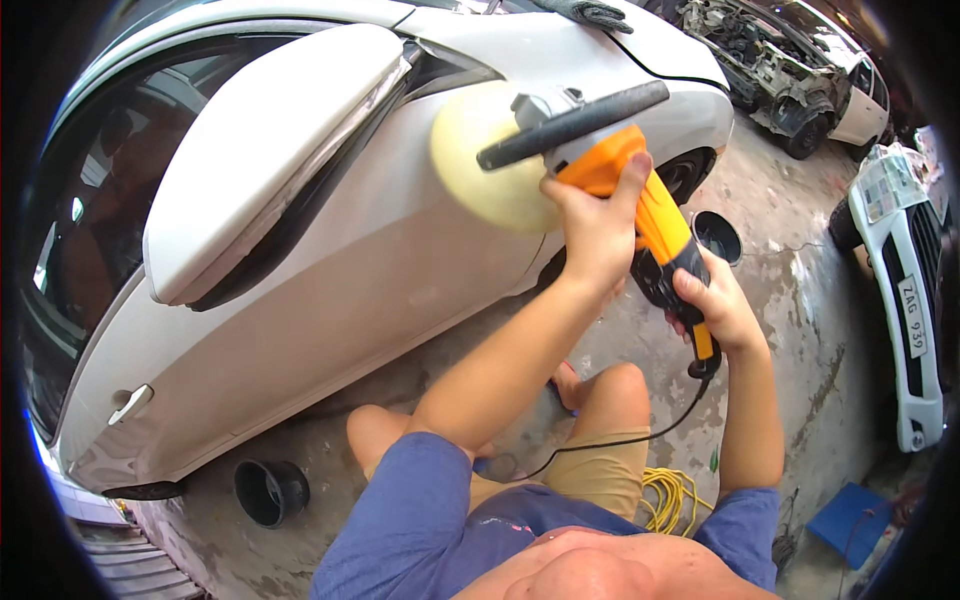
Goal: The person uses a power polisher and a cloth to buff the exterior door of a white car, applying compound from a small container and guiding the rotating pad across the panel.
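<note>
An orange and black power polisher (612,150) with a bar handle and a yellow foam pad (470,155) is held up at the white car's side panel (420,255), right of the white side mirror (270,145); whether the pad touches the paint, I cannot tell. My left hand (595,225) is closed around the polisher's front housing, under the bar handle. Lower down, my right hand (715,305) grips the rear body, where a black cord (640,438) runs down past my knees.
Black buckets stand on the concrete floor (800,320), low left (268,490) and beyond the polisher (716,236). A detached white bumper (910,385) lies at right. A stripped car (800,70) stands behind. A yellow cable (670,495) and blue object (850,520) lie low right. Dark cloth (580,15) rests on the car.
</note>
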Available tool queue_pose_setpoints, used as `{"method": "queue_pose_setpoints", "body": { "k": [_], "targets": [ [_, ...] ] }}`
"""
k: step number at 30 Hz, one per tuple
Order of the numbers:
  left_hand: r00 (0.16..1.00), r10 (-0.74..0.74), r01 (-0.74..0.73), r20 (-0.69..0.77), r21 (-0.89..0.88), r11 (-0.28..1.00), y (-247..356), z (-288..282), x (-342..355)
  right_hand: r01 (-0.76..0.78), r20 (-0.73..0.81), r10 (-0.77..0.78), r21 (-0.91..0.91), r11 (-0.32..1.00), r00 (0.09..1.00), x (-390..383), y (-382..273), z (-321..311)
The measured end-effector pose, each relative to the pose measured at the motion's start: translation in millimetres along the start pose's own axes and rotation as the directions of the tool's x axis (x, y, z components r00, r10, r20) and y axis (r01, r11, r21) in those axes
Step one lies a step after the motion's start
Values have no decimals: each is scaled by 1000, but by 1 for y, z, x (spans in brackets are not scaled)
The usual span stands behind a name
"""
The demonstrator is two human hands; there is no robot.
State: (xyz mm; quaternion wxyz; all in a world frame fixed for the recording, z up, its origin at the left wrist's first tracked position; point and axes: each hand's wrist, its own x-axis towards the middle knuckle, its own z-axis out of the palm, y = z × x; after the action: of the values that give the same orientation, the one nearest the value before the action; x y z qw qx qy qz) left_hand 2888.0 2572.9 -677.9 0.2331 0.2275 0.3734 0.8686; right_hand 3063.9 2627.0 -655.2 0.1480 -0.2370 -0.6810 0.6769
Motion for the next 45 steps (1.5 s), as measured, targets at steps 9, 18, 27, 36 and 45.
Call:
{"method": "queue_pose_setpoints", "body": {
  "k": [9, 18, 27, 36, 45],
  "targets": [
    [981, 39, -33, -191, 31, 999, -5, 0, -42, -47, 84, 51, -54, 997, 995, -14, 4, -8],
    [996, 90, -90, -6, 7, 996, 2, -1, -7, 5, 52, -5, 6, 1000, 999, 2, 5, -3],
    [992, 126, -124, 17, -80, 989, 0, -2, 7, 61, 25, -59, -54, 997, 998, 9, 2, -3],
    [985, 85, -86, -151, -3, 996, 9, 0, -35, -48, 97, 58, -106, 993, 994, -9, -12, -6],
    [998, 61, -60, 9, -105, 993, 10, 18, 19, -8, 72, 15, -100, 995, 997, 20, -34, -22]
  ]
}}
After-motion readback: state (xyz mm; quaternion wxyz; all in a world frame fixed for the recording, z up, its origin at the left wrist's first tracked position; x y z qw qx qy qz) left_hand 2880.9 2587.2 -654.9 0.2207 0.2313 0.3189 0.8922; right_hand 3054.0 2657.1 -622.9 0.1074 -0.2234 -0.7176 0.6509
